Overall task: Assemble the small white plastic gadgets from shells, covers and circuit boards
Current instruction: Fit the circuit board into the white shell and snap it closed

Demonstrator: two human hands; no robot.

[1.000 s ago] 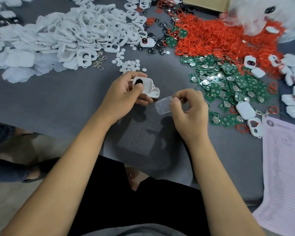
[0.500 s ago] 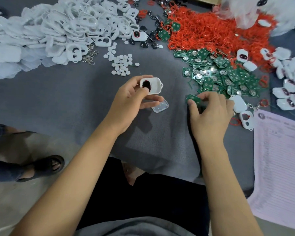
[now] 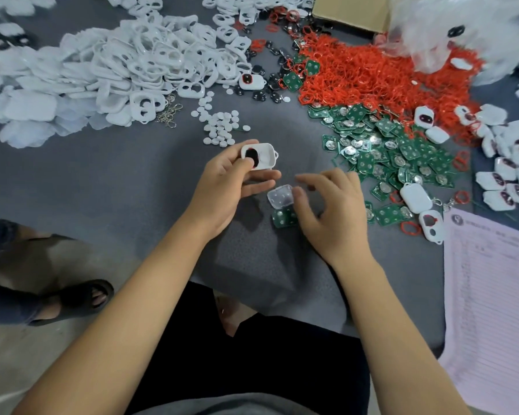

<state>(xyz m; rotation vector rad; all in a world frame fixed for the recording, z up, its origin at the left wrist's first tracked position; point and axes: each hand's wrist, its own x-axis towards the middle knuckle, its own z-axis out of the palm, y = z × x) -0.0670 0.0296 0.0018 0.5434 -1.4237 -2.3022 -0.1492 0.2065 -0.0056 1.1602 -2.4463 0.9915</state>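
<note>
Head view: left hand (image 3: 225, 181) grips the shell (image 3: 259, 155); right hand (image 3: 331, 205), fingers loose and empty, should pinch the circuit board (image 3: 283, 218) by its edges.

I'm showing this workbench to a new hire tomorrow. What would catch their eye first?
Probably the bright heap of red rings at the far right, with green circuit boards spilling toward the person. At far left sprawls a big pile of white shells. In the middle, the left hand holds a white shell.
</note>
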